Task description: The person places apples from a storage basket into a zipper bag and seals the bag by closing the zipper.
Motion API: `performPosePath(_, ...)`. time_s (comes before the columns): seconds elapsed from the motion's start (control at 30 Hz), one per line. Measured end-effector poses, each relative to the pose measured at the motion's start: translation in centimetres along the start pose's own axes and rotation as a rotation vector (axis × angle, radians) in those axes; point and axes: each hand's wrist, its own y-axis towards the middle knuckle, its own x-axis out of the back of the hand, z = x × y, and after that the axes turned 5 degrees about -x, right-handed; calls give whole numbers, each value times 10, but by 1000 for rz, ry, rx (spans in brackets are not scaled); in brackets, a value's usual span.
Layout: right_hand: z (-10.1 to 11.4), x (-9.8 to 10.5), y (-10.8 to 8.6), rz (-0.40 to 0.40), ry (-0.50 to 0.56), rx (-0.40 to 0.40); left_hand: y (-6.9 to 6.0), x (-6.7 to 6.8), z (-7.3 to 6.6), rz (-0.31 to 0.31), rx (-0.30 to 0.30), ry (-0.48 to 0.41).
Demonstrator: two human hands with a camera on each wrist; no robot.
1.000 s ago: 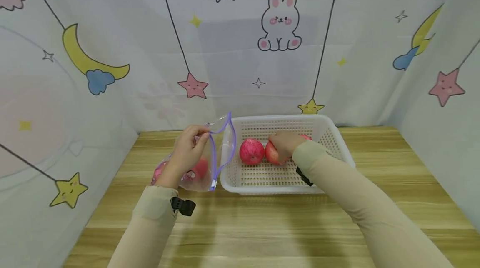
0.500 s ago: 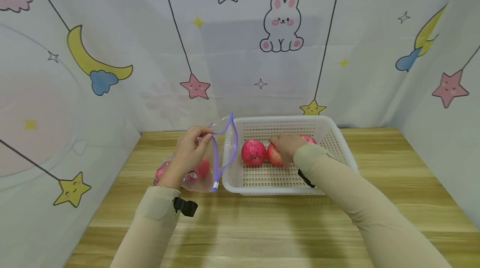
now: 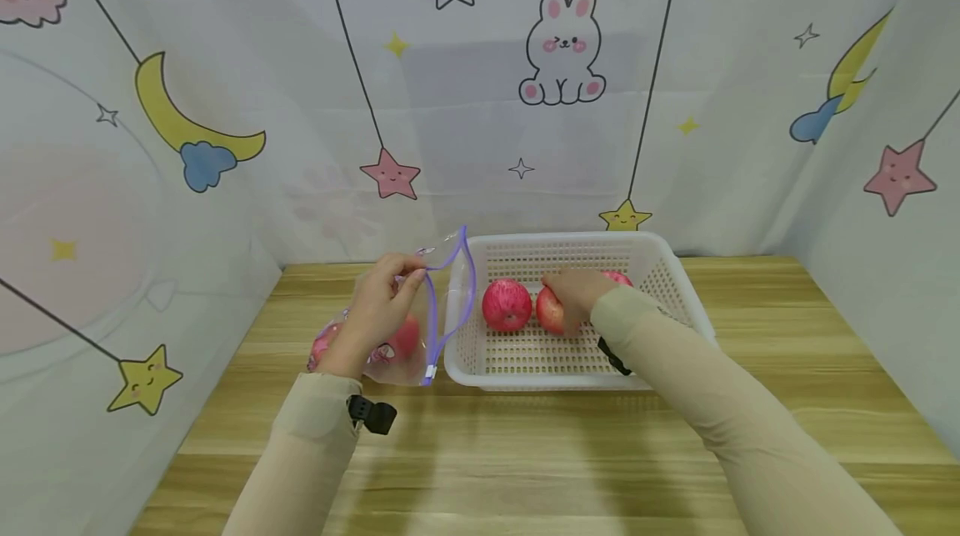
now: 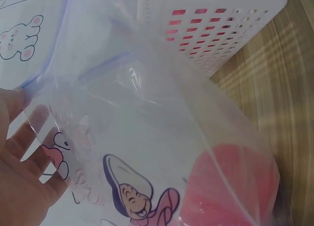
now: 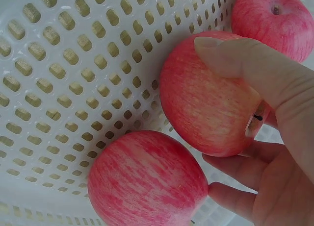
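Note:
My left hand (image 3: pixel 384 294) pinches the top edge of a clear zip bag (image 4: pixel 147 103), whose purple-rimmed mouth gapes toward the basket. Red apples (image 4: pixel 230 187) show through the bag's printed plastic, low down. Inside the white basket (image 3: pixel 461 369), my right hand (image 3: pixel 573 293) grips an apple (image 5: pixel 206 98), thumb on top and fingers curled beneath its side. On either side of it lie two more apples: one (image 3: pixel 507 305) to the left, and another (image 3: pixel 618 278) to the right, partly covered by the hand and sleeve in the head view.
The perforated basket stands on a wood-grain table (image 3: pixel 480 461), close to the back curtain (image 3: pixel 480 102) with cartoon prints. Its left wall sits right beside the bag's mouth. Each wrist wears a black camera on a strap (image 3: pixel 372 414).
My right hand has edged slightly right with the apple, which stands a little farther from the left-hand apple. The left hand keeps its hold on the bag. The head view shifted slightly.

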Motion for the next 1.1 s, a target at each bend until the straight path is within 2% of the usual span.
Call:
performPosePath(0.2, -6, 3, 0, -16, 85, 3, 0, -1, 0, 2, 1, -13)
performPosePath(0.47, -9, 5, -2, -16, 148, -25, -1, 0, -2, 2, 8, -25)
performPosePath(0.7, -9, 8, -5, -39, 154, -24, -2, 0, -1, -3, 1, -31)
performPosePath(0.9, -7, 10, -8, -60, 185, 12, -2, 0, -1, 2, 1, -29)
performPosePath(1.1, -4, 11, -11, -78, 165, 38, -2, 0, -1, -2, -1, -32)
